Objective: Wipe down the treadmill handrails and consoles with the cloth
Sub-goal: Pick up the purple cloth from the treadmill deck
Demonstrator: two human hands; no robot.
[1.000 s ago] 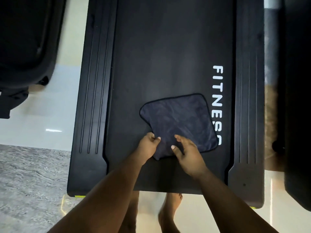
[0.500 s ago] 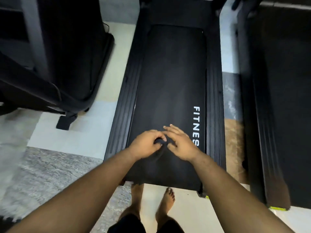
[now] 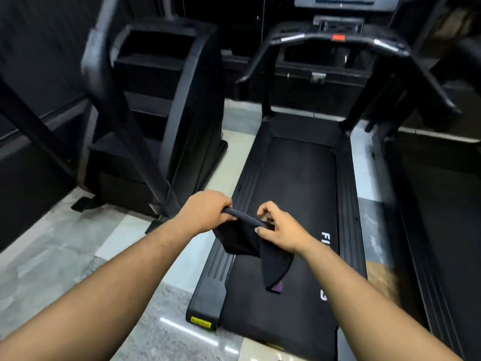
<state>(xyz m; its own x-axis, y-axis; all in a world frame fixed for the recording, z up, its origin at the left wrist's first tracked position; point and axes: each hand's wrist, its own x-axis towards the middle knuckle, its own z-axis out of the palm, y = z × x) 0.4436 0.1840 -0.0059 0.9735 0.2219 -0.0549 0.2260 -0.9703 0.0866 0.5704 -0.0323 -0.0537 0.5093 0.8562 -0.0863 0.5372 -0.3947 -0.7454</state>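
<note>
Cloth (image 3: 246, 237): dark, soft, hanging in the air between my two hands, above the near end of the treadmill belt (image 3: 294, 194).
Left hand (image 3: 205, 213): fingers curled tight round the rolled top edge.
Right hand (image 3: 279, 229): thumb and fingertips pinching the same edge, other fingers loosely raised.
Feel: looks light and limp; one corner droops low, so it should fold and bunch easily.
Best hold: I judge gathering it into one palm suits wiping.
Handrails (image 3: 335, 39): ahead, well apart from me, untouched.
Console (image 3: 343, 1): top of view, mostly cut off.
</note>
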